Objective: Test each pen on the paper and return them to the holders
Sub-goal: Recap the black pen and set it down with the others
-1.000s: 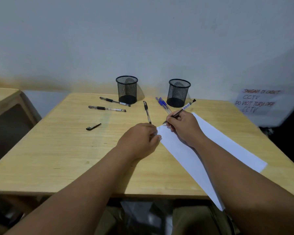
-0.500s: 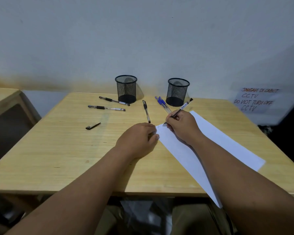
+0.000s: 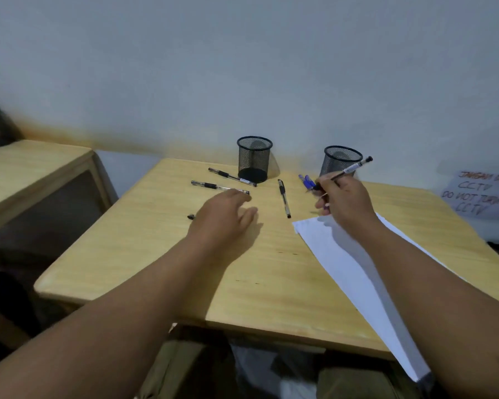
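My right hand [image 3: 344,204] grips a black pen [image 3: 350,169], lifted off the white paper [image 3: 349,263], its tip near two blue pens [image 3: 306,181]. My left hand [image 3: 225,216] hovers with relaxed fingers over the wooden table [image 3: 162,246], reaching toward a small black pen cap [image 3: 191,216] that it partly hides. Three black pens lie loose: one [image 3: 232,177] beside the left mesh holder [image 3: 254,158], one [image 3: 213,186] nearer my left hand, one [image 3: 284,198] in the middle. The right mesh holder [image 3: 342,160] stands behind my right hand. Both holders look empty.
A second wooden table [image 3: 26,171] stands to the left with a gap between. A handwritten CCTV sign [image 3: 481,194] hangs on the wall at right. The paper overhangs the table's front edge.
My right hand lifted the pen off the paper and moved back. My left hand let go of the paper's corner, opened, and moved left toward the pen cap. The camera shifted left.
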